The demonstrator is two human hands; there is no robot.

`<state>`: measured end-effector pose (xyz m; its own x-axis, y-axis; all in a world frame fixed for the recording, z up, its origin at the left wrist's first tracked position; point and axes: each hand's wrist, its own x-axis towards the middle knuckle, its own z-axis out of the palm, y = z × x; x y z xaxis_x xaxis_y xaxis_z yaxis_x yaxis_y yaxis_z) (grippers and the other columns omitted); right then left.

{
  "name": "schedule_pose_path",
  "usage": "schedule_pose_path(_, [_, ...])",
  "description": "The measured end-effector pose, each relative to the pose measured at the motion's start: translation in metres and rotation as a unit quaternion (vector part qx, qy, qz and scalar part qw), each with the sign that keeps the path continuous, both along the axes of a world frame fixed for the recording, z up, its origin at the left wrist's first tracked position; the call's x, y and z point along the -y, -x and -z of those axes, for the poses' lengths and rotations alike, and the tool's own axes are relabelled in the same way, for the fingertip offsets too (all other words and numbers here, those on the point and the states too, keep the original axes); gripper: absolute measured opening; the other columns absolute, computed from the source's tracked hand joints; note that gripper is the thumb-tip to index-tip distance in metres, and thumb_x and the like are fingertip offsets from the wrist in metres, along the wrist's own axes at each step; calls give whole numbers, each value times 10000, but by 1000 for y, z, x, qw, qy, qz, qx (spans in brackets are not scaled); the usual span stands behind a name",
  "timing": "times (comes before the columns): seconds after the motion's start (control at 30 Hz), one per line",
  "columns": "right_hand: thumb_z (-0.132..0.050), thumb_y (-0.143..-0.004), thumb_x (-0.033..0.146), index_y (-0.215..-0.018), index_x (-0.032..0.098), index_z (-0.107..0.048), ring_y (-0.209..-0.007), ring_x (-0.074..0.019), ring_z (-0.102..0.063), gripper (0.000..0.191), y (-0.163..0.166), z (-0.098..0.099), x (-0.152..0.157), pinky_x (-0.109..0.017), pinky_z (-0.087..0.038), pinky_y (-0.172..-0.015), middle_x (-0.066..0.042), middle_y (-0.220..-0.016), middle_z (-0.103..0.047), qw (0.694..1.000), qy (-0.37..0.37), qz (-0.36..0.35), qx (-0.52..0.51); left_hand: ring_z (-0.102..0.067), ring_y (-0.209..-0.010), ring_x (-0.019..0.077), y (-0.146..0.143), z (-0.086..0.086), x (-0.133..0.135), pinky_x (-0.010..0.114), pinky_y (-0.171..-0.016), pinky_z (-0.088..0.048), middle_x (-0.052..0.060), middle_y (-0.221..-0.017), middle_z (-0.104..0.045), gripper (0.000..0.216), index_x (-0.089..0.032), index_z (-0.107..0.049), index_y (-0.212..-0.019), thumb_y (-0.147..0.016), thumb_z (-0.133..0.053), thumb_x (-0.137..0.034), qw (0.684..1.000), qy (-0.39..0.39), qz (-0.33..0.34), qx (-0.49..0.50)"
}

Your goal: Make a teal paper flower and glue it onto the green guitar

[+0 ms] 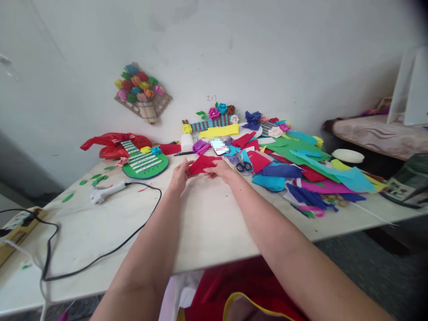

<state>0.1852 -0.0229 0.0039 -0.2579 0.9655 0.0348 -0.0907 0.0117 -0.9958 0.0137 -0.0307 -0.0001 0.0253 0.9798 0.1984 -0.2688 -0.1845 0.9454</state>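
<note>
A small piece of red crepe paper (202, 164) is stretched between my two hands, just above the middle of the table. My left hand (181, 174) pinches its left end, and my right hand (217, 170) grips the right end. Just beyond the paper lie a phone (219, 147) and a purple crumpled piece (201, 146). Scissors (243, 165) with dark handles rest to the right of my right hand. Left of my left hand is a green guitar-shaped craft (145, 162) with white strips.
A white glue gun (106, 192) lies on the left, its black cord (132, 236) curving across the table (214, 227). Sheets of coloured paper (301, 156) are heaped on the right, near a large jar (409, 183). A flower craft (143, 93) hangs on the wall.
</note>
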Motion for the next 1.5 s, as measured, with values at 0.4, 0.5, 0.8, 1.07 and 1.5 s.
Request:
schedule_pose_path(0.4, [-727,-639,109,-771,118,-598,-415,-83,-556,184,1,0,1,-179,-447,-426,-3,-543,-651,1000,9,3,-7,-622,-569,146,1,1,3,278,-618,-508,61,-673,-672,423,-93,-650,-809,-517,-810,-354,994,16,41,-98])
schedule_pose_path(0.5, [-751,-626,144,-746,113,-598,-420,-85,-566,196,2,0,0,-173,-451,-423,-6,-538,-648,1000,3,-11,5,-619,-582,142,-1,0,3,279,-632,-508,57,-686,-669,436,-91,-652,-790,-478,-824,-344,995,15,30,-91])
schedule_pose_path(0.8, [-702,-715,240,-763,113,-607,-447,-103,-599,166,-1,-4,6,-176,-465,-416,-35,-577,-667,999,12,-46,13,-619,-547,134,-1,-3,3,262,-584,-506,35,-660,-654,391,-98,-618,-716,-448,-837,-280,998,33,5,-46])
schedule_pose_path(1.07, [-720,-691,247,-727,111,-615,-422,-95,-580,176,-2,-3,4,-168,-444,-398,-20,-538,-651,999,8,-30,29,-621,-562,139,0,-2,2,271,-592,-506,45,-687,-663,407,-99,-648,-738,-437,-845,-290,998,31,16,-53])
schedule_pose_path(1.5, [-744,-659,200,-703,102,-589,-382,-80,-539,189,-5,1,2,-171,-430,-388,-16,-515,-638,998,20,-38,43,-616,-519,146,0,-2,3,266,-541,-507,37,-629,-658,410,-113,-633,-695,-471,-818,-403,994,33,22,-99])
